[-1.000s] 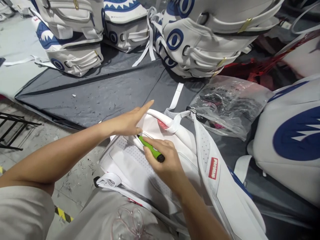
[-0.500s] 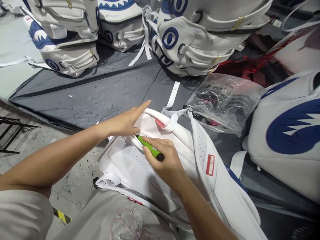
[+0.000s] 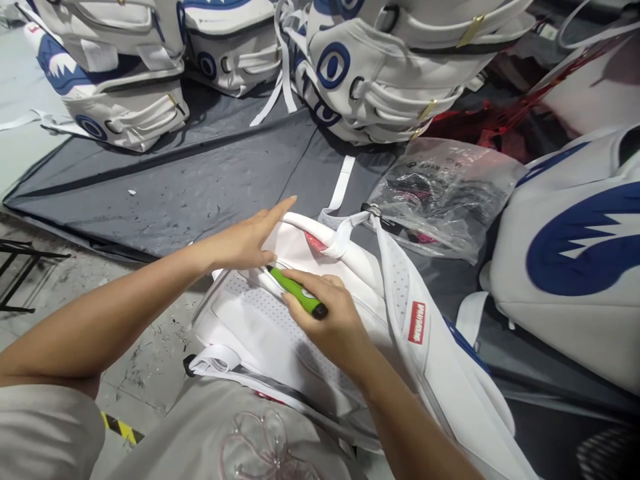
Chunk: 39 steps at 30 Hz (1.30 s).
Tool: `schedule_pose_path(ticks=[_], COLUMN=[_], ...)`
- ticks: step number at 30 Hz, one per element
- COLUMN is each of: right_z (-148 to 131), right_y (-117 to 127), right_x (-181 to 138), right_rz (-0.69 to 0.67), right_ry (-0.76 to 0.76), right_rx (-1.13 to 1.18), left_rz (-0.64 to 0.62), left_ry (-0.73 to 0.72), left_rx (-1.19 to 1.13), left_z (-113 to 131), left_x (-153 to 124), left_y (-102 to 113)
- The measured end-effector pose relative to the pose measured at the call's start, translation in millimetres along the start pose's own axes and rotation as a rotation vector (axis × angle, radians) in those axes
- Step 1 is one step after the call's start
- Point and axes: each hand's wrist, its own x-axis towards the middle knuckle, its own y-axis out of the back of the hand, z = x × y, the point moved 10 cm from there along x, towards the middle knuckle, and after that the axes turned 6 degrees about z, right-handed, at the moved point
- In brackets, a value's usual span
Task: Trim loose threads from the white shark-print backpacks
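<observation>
A white backpack (image 3: 280, 333) lies back-side up on my lap, its perforated panel toward me. My left hand (image 3: 245, 241) rests flat on its upper part with fingers stretched out, pressing the fabric by the top handle (image 3: 345, 243). My right hand (image 3: 327, 320) is closed around a green tool with a black end (image 3: 297, 292); its tip points at a seam just below my left hand. A shoulder strap with a red label (image 3: 416, 323) runs down to the right.
Finished white backpacks with blue shark-mouth and eye prints (image 3: 370, 73) are piled at the back on a grey sheet (image 3: 200, 180). A clear plastic bag of small parts (image 3: 440, 193) lies to the right, beside another white-and-blue bag (image 3: 575, 260). Concrete floor with scraps (image 3: 150, 347) at left.
The view has drifted slightly up and right, so everything sits a little lower-left in frame. Both hands and the green tool stay in the same place on the backpack.
</observation>
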Motion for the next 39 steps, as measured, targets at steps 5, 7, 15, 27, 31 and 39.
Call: schedule_pose_path(ticks=[5, 7, 15, 27, 31, 39], right_z=[-3, -4, -10, 6, 3, 17], right_y=[-4, -3, -8, 51, 49, 56], right_x=[1, 0, 3, -18, -13, -9], right_rz=[0.035, 0.032, 0.051, -0.055, 0.018, -0.01], right_ry=[0.048, 0.054, 0.084, -0.01, 0.045, -0.093], right_rx=[-0.09, -0.081, -0.071, -0.334, -0.373, -0.357], left_rz=[0.002, 0.017, 0.03, 0.043, 0.126, 0.192], left_ry=[-0.003, -0.019, -0.016, 0.092, 0.033, -0.343], left_rx=[0.0, -0.004, 0.002, 0.101, 0.16, 0.6], left_z=[-1, 0, -5, 3, 12, 80], left_x=[1, 1, 2, -3, 0, 27], left_y=[-1, 0, -1, 3, 3, -31])
